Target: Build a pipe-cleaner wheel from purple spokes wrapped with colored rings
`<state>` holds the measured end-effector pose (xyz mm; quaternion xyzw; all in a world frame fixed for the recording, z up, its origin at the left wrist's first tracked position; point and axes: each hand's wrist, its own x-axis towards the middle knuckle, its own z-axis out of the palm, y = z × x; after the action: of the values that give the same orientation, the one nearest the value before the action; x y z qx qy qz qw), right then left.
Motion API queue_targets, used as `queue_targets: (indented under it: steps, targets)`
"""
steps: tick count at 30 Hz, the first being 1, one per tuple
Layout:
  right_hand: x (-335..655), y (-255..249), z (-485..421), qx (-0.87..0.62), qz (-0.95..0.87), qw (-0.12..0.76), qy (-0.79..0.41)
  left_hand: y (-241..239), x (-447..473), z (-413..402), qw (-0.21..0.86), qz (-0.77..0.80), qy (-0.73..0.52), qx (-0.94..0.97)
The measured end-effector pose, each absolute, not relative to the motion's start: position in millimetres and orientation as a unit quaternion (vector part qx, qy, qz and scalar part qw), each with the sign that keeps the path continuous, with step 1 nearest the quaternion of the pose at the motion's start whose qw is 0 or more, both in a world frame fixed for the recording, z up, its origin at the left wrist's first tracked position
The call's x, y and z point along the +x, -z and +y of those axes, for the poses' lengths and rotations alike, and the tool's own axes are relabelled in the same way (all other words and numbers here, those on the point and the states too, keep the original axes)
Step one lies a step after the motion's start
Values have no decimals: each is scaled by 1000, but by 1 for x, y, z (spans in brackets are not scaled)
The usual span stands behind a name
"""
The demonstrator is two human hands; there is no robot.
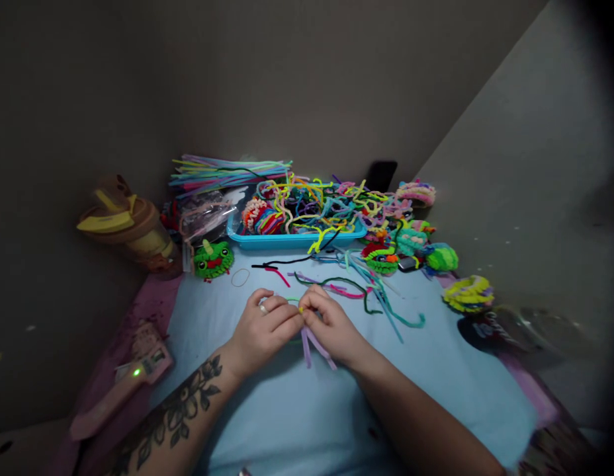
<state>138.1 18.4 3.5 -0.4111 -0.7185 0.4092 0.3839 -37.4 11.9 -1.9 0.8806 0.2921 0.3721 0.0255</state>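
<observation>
Both hands meet above the blue cloth, fingertips nearly touching. My left hand [268, 325], with a ring on one finger, is closed on the near side of a small bundle of pipe cleaners. My right hand [333, 325] pinches the same bundle at a small yellow bit [301, 309]. Two ends of a lilac pipe cleaner [307, 350] hang down from between the fingers. A thin piece of green shows behind the fingertips; most of what is held is hidden by the hands. Loose pipe cleaners in dark green [354, 283], pink and teal lie just beyond.
A blue tray [297, 243] full of tangled pipe cleaners stands at the back. Finished pipe-cleaner pieces, including a green frog-like one [212, 260], lie around it. A lidded cup [133, 231] and a pink glue gun [133, 383] are at left; a phone [381, 176] leans behind.
</observation>
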Motion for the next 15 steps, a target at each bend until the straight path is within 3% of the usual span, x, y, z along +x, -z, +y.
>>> queue_targets:
  steps: [3, 7, 11, 15]
  targets:
    - [140, -5, 16, -394, -729, 421, -369, 5, -33, 12, 89, 377, -457, 801]
    - [145, -3, 12, -369, -755, 497, -214, 7, -23, 16, 312, 511, -536, 596]
    - [147, 1, 11, -347, -778, 503, -146, 3, -15, 14, 572, 418, -485, 513]
    - [146, 2, 10, -333, -787, 495, -156, -4, -11, 8, 645, 390, -460, 469]
